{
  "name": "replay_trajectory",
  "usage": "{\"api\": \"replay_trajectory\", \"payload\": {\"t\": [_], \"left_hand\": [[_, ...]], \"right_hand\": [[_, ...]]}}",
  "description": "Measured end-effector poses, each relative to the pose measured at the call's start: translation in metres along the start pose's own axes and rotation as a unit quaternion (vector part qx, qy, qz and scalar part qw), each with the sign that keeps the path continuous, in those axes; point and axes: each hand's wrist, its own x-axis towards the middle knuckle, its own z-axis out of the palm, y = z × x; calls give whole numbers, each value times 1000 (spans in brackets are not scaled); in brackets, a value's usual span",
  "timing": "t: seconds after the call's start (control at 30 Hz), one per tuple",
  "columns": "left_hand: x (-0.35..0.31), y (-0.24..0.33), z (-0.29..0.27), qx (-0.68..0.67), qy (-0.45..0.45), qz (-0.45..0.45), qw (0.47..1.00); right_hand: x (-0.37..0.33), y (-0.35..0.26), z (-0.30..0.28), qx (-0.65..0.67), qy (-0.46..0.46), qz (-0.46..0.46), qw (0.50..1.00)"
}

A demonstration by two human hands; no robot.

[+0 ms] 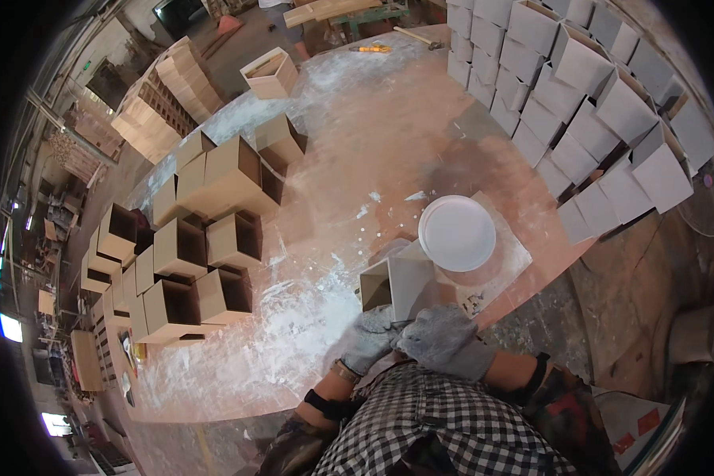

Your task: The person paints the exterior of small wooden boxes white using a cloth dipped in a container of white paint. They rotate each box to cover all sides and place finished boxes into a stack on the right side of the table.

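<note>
Close to my body is an open-ended square box, with a white-coated side facing up and a tan inside. My left hand, in a grey glove, grips the box at its near edge. Against the box's near right corner, my right hand, gloved alike, is closed in a fist; what its fingers hold, if anything, is hidden. Just beyond the box stands a round white tub on a stained board.
Several brown boxes are grouped on the table's left. White-coated boxes are stacked at the right. A hammer and an orange-handled tool lie at the far edge, near a wooden box. A person's leg shows beyond.
</note>
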Motion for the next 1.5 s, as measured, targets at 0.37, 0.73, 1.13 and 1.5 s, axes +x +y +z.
{"api": "replay_trajectory", "payload": {"t": [0.37, 0.73, 1.13, 1.5], "left_hand": [[-2, -20, -8, 6, 104, 12, 994], [-1, -28, 6, -34, 144, -65, 987], [-5, -13, 25, 21, 204, -48, 977], [11, -2, 30, 10, 177, -53, 983]], "right_hand": [[38, 107, 6, 8, 92, 144, 985], [52, 69, 27, -118, -10, -12, 993], [82, 120, 30, -101, 195, -41, 975], [90, 144, 45, -181, 151, -34, 971]]}}
